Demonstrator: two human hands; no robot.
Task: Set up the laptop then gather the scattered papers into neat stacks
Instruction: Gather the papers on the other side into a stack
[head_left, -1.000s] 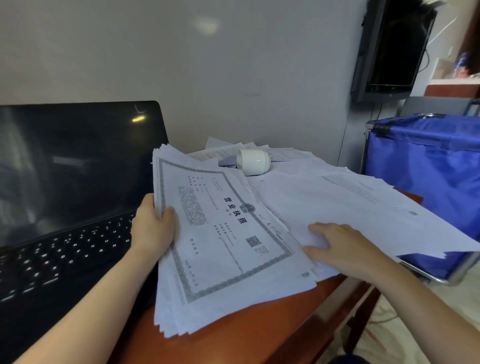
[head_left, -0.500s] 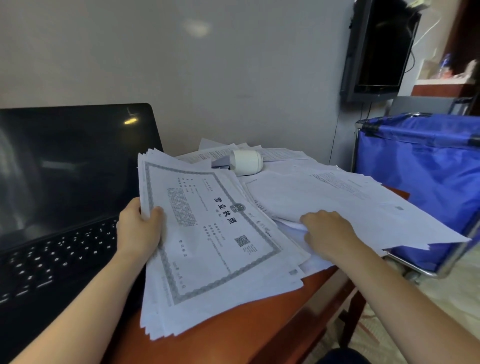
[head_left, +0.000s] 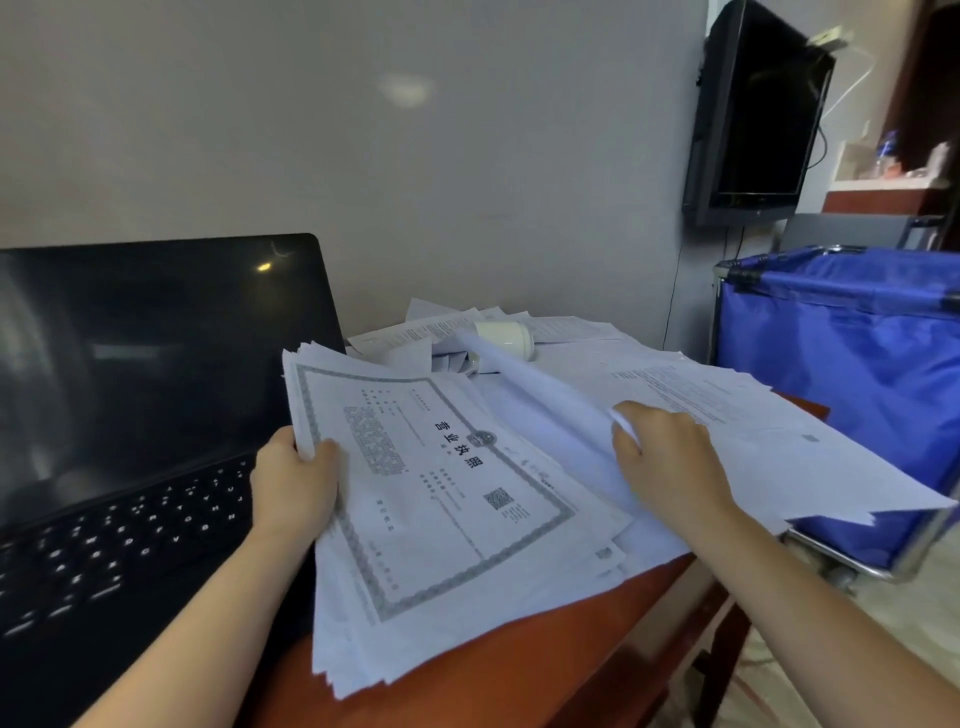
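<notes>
While the left hand (head_left: 293, 483) held the left edge of the paper stack (head_left: 441, 519), its thumb pressed down on the top page and its other fingers were hidden under the pages. The stack sat in the middle of the frame, tilted, with its lower end hanging over the reddish-brown table (head_left: 519, 660). The top page had a gray patterned border and dark print.

The right hand (head_left: 670, 462) was just right of the stack, in the middle right of the frame. Its fingers were curled and pinched the edge of a loose sheet (head_left: 545, 400). That sheet was lifted and bent, and it ran up and to the left from the hand toward a white jar (head_left: 506, 340) lying on its side. More scattered papers (head_left: 753, 415) lay spread out beyond and to the right of the right hand, and some stuck out past the table edge.

The laptop (head_left: 130, 389) stood open at the left of the frame, just beside the left hand. Its screen was dark. The left hand was over the right end of its keyboard.

A blue cart (head_left: 857, 374) stood at the right of the frame, and a dark wall screen (head_left: 758, 109) hung in the upper right.
</notes>
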